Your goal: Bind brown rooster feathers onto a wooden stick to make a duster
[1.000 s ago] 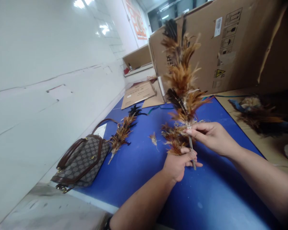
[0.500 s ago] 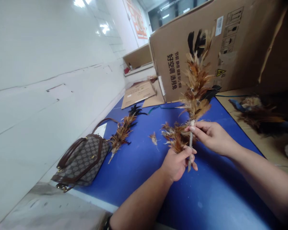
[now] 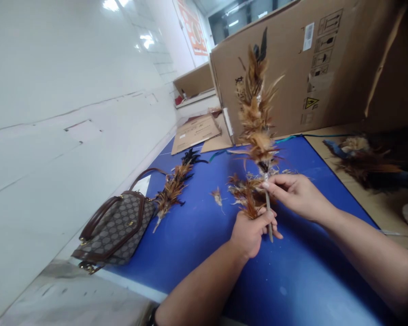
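Note:
A brown-and-black feather duster (image 3: 257, 113) stands nearly upright between my hands, its thin stick pointing down. My left hand (image 3: 251, 230) is closed round the lower part of the stick. Just below the feathers, the fingers of my right hand (image 3: 292, 194) pinch the stick where a pale wrapping shows. Behind my left hand lies a pile of loose brown feathers (image 3: 240, 188) on the blue table (image 3: 193, 235). One small feather tuft (image 3: 217, 197) sits apart to the left of it. Another feather duster (image 3: 175, 183) lies farther left on the table.
A patterned handbag (image 3: 122, 226) with brown handles stands at the table's left edge by the white wall. Flat cardboard (image 3: 197, 131) and a large cardboard box (image 3: 285, 68) are at the back. More dark feathers (image 3: 367, 158) lie on the right, beyond the table edge.
The duster has turned about its stick and its feathered top has tipped to the left. My right hand has shifted slightly left and down; both hands keep hold of the stick.

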`<move>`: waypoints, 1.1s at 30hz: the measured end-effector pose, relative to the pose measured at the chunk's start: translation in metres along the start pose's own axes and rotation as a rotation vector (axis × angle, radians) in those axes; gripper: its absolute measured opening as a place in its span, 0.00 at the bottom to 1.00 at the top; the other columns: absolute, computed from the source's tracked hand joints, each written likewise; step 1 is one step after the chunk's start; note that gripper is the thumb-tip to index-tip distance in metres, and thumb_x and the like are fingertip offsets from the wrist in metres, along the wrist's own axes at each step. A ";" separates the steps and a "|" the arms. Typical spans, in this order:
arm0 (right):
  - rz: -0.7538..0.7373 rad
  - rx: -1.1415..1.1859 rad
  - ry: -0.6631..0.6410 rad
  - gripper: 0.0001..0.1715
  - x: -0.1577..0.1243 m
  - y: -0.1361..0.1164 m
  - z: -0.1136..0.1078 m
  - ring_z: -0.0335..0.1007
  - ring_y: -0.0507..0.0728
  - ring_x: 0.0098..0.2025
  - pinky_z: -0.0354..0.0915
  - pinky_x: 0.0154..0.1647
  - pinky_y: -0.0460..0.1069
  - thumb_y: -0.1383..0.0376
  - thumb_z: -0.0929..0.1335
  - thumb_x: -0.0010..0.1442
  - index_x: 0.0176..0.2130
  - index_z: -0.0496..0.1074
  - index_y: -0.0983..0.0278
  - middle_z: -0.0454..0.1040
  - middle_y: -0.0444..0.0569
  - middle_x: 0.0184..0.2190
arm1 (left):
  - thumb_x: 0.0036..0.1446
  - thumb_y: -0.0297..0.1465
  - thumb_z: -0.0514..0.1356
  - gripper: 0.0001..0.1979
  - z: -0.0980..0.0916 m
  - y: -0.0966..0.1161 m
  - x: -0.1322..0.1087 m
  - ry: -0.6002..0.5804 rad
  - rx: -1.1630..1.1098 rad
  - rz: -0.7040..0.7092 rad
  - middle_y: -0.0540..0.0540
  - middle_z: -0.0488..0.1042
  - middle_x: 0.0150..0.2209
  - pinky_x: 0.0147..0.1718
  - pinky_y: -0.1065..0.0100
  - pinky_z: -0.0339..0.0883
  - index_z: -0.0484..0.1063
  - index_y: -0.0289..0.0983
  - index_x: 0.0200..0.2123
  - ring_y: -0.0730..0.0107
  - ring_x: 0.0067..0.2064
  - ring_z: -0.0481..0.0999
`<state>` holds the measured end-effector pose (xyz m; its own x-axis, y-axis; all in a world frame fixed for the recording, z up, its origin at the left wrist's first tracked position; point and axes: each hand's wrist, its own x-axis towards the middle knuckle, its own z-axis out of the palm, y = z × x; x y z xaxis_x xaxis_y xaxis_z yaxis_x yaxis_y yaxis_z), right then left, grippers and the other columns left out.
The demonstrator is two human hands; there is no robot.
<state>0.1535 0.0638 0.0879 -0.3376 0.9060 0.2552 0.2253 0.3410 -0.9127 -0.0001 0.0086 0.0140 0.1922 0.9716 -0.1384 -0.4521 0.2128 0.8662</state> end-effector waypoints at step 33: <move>0.020 -0.082 -0.152 0.22 -0.010 0.024 0.047 0.62 0.52 0.26 0.60 0.28 0.47 0.54 0.66 0.65 0.26 0.71 0.64 0.69 0.44 0.22 | 0.61 0.60 0.54 0.33 0.009 0.024 0.003 -0.022 -0.262 0.083 0.37 0.77 0.54 0.61 0.59 0.65 0.77 0.37 0.49 0.53 0.65 0.67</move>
<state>0.1196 0.0517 0.0485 -0.4654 0.8666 0.1800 0.3051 0.3480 -0.8865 -0.0026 0.0153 0.0392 0.1625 0.9849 -0.0592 -0.6763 0.1549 0.7201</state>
